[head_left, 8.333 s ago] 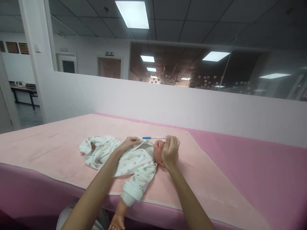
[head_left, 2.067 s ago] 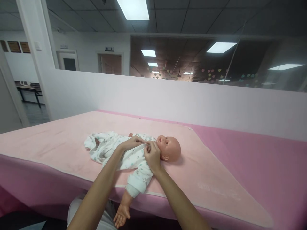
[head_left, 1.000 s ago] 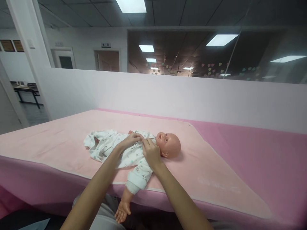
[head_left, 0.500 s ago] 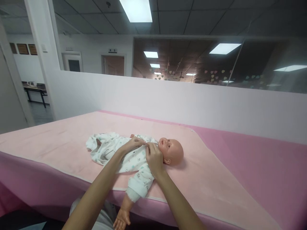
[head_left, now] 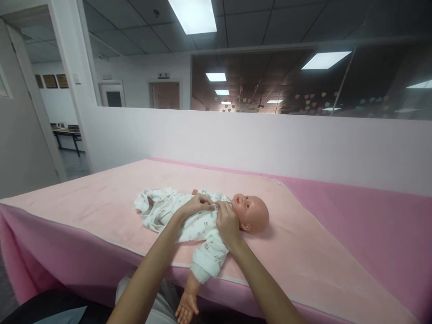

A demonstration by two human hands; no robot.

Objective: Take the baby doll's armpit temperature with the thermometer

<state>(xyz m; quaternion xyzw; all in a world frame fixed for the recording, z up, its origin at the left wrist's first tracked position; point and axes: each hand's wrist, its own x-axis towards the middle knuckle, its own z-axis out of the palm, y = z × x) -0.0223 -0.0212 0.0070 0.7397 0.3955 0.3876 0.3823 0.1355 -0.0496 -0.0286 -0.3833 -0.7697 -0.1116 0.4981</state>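
A baby doll (head_left: 254, 215) lies on its back on the pink-covered table, its head to the right. It wears a white patterned romper (head_left: 199, 226), loose and rumpled at the leg end. My left hand (head_left: 198, 204) pinches the romper's front near the neck, where a thin white edge shows at the fingertips. Close beside it, my right hand (head_left: 227, 221) has its fingers curled on the same cloth, just below the doll's chin. The fastening under my fingers is too small to make out. One doll arm (head_left: 189, 297) hangs over the near table edge.
A peach sheet (head_left: 303, 252) covers the table over a darker pink cloth (head_left: 378, 220). Behind stands a low white wall (head_left: 270, 144) with glass above. An open doorway at the left shows a side table (head_left: 67, 132).
The whole scene has shifted slightly right as my head turned. Both hands stay at the romper's neck, and a thin white edge now shows between my fingertips.
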